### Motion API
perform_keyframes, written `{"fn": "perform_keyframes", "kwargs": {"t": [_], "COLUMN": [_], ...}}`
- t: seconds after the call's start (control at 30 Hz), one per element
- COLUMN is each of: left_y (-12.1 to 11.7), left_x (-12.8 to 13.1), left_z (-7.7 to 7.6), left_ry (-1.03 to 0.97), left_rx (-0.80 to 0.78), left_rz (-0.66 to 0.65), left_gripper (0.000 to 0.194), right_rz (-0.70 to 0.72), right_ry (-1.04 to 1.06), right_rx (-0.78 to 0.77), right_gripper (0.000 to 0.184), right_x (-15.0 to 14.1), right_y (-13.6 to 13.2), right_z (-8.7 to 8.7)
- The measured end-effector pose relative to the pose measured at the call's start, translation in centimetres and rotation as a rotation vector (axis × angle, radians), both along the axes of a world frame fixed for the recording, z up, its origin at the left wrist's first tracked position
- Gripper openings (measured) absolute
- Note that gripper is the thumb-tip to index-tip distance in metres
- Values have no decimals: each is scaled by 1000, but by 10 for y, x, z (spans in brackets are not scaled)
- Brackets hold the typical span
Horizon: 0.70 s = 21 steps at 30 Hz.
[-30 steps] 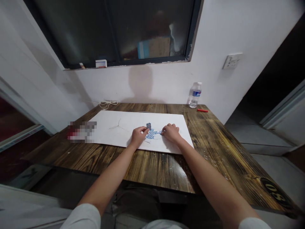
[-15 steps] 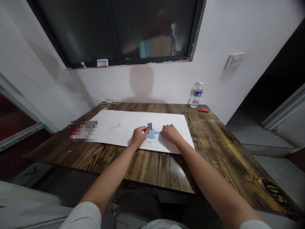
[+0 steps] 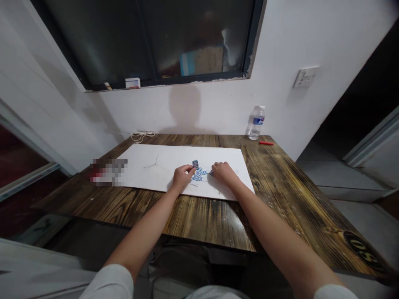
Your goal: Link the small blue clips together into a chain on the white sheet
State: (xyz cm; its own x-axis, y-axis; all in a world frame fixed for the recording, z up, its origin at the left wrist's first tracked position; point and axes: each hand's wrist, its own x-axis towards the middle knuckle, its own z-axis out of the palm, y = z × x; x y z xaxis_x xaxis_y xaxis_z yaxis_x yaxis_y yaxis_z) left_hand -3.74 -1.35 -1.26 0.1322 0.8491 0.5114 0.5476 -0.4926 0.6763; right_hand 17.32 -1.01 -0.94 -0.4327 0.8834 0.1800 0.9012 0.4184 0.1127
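Between the thumb and fingers of my left hand (image 3: 181, 177) is an upright blue-and-dark striped piece (image 3: 195, 163), small and block-like; its exact kind is too small to tell. My right hand (image 3: 222, 172) rests low over the white board (image 3: 174, 153), fingers bent together around the end of a dark blue striped piece (image 3: 211, 172), partly hidden by the fingertips. Several blue-and-white striped pieces (image 3: 197, 176) lie in a loose cluster on the board between both hands. A thin dark line (image 3: 193, 185) shows just below the cluster.
The board lies on a brown wooden table (image 3: 149, 207). A water bottle (image 3: 257, 123) and a red pen-like stick (image 3: 266, 143) are at the back right, a bundled white cord (image 3: 142, 135) at the back left. Branching dark lines (image 3: 155, 163) mark the board's left part.
My right hand and the striped piece at its fingertips have shifted very slightly away from the cluster. My left hand keeps its place and hold. The view has tilted a little.
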Motion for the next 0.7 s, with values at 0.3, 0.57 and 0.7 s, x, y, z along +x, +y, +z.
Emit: {"fn": "perform_keyframes", "kwargs": {"t": [0.3, 0.57, 0.7], "left_y": [1, 2, 1], "left_x": [0, 0, 0], "left_z": [0, 0, 0], "left_ry": [-32, -56, -60], "left_rx": [-24, -24, -49], "left_rz": [11, -9, -31], "left_gripper": [27, 26, 26], "right_rz": [104, 216, 222], "right_ry": [640, 1192, 1321], "right_rx": [183, 122, -4], "right_gripper": [23, 25, 20], "right_x": [-1, -17, -21], "right_y": [-4, -10, -8], "right_z": [6, 6, 2]}}
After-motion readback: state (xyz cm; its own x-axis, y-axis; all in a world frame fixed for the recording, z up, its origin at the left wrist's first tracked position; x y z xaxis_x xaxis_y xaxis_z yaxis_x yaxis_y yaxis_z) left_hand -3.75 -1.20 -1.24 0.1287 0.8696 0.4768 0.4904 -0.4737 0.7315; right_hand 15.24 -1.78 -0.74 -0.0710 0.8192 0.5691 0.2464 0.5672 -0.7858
